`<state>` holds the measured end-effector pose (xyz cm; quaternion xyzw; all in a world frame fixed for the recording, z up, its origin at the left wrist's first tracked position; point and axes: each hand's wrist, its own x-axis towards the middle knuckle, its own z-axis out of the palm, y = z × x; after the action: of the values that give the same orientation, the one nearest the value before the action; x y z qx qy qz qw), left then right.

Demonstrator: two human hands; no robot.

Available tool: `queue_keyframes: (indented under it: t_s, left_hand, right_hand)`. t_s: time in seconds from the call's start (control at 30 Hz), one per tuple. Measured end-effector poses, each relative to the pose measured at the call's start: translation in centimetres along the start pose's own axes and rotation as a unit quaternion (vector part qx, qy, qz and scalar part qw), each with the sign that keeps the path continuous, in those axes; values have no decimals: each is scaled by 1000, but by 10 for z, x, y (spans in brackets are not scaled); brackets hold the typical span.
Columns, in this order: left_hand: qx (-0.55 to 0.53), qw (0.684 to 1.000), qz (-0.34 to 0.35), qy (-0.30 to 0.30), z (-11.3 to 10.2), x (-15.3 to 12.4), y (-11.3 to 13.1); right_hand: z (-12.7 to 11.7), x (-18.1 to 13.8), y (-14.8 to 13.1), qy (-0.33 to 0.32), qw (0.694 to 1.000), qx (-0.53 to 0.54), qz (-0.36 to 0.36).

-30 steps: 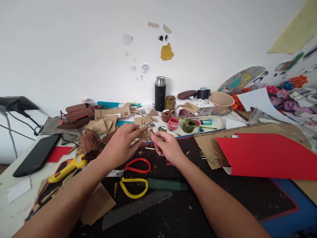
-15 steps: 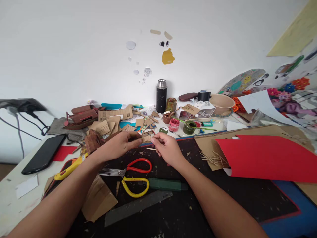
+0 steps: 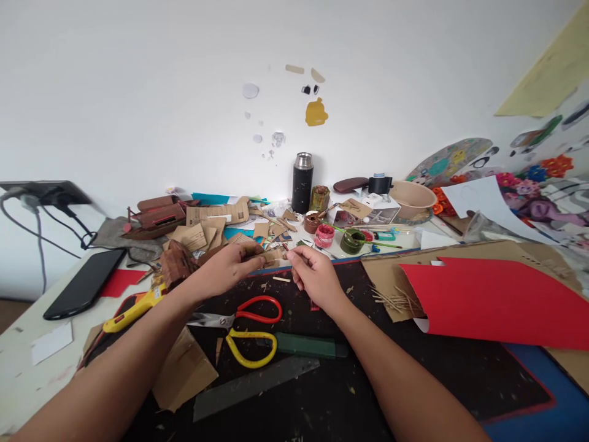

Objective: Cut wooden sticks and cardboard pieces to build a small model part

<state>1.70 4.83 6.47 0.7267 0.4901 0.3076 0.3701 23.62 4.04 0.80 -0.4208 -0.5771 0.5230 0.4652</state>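
My left hand pinches a small strip of cardboard over the far part of the black mat. Close beside it, my right hand is closed, with the tip of a thin dark-red stick showing at its fingertips. The rest of that stick is hidden by the fingers. A short pale stick lies on the mat just below the hands. Nearer to me lie scissors with one red and one yellow handle, a green cutter and a clear ruler.
Open paint pots, pink and green, stand behind my right hand, near a black flask. Cardboard scraps and a brown model boat are at back left. A yellow glue gun, a phone and red card flank the arms.
My right hand has drawn slightly right, away from the cardboard strip, and the pale stick on the mat is more exposed. The left hand stays almost in place. The view has tilted slightly.
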Motion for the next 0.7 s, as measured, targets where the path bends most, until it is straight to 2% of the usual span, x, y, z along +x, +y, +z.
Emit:
queue_keyframes:
  t_s: [0.17, 0.43, 0.7]
  left_hand:
    - [36, 999, 6, -13, 3, 0, 0]
    - [93, 993, -3, -67, 4, 1, 1]
    - [113, 993, -5, -42, 12, -1, -6]
  right_hand:
    - [1, 0, 2, -5, 1000, 3, 4]
    - [3, 0, 6, -23, 1000, -16, -2]
    - [2, 0, 10, -21, 999, -44, -1]
